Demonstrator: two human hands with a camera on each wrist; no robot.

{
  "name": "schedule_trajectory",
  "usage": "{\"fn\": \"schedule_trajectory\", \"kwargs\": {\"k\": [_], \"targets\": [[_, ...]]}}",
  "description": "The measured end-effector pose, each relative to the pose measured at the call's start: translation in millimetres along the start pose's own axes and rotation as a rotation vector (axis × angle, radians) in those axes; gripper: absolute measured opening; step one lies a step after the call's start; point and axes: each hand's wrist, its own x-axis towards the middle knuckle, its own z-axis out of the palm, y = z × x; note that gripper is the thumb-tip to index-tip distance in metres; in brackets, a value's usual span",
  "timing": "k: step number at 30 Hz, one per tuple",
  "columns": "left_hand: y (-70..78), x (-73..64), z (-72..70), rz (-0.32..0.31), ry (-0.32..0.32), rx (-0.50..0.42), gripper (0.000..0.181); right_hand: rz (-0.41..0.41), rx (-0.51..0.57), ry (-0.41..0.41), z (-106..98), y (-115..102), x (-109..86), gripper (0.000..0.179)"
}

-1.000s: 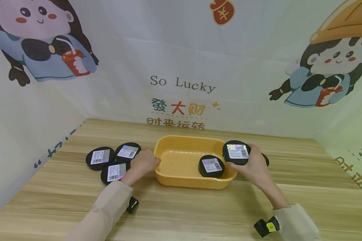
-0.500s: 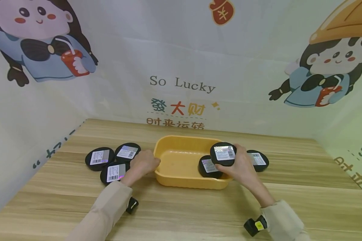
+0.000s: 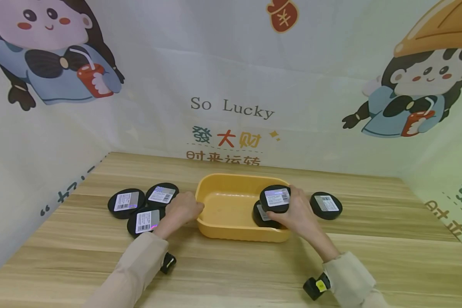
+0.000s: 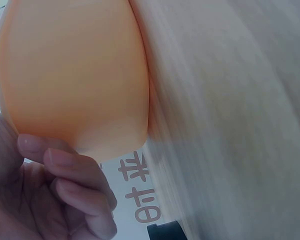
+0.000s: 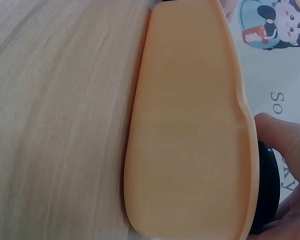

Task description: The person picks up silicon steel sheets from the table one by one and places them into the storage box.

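A yellow plastic basin (image 3: 231, 232) stands mid-table. My left hand (image 3: 184, 209) pinches its left rim; in the left wrist view, curled fingers (image 4: 62, 159) lie against the outer wall. My right hand (image 3: 298, 214) grips a round black container (image 3: 276, 199) with a white and silver label, thumb and fingers on its edge. It is held over the right end of the basin, overlapping a second black container (image 3: 262, 216) that lies inside. In the right wrist view, the basin wall (image 5: 190, 120) hides part of the held container (image 5: 267, 187).
Three similar black containers lie left of the basin: one at the back left (image 3: 126, 203), one behind the left hand (image 3: 162, 194) and one nearer (image 3: 145, 222). Another black container (image 3: 326, 205) lies to the right. A printed cloth (image 3: 231, 64) walls the table's back and sides.
My right hand has moved left with the held container, from the basin's right rim to over its right end. The container on the right has come into fuller view. My left hand stays at the rim.
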Motion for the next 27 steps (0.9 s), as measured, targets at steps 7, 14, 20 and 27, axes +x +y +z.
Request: {"fn": "schedule_trajectory", "kwargs": {"k": [7,14,20,27], "targets": [[0.4,-0.4,0.1,0.001,-0.002,0.004,0.023,0.01,-0.051,0.001,6,-3,3.2,0.08],[0.6,0.3,-0.1,-0.007,-0.012,-0.003,0.024,0.026,-0.035,-0.035,10,-6,6.0,0.076],[0.3,0.8,0.4,-0.002,-0.008,0.002,0.024,0.042,-0.055,-0.053,15,-7,7.4,0.066],[1.1,-0.8,-0.7,-0.009,-0.014,-0.002,0.024,0.061,-0.091,-0.096,15,-9,9.5,0.067]]}}
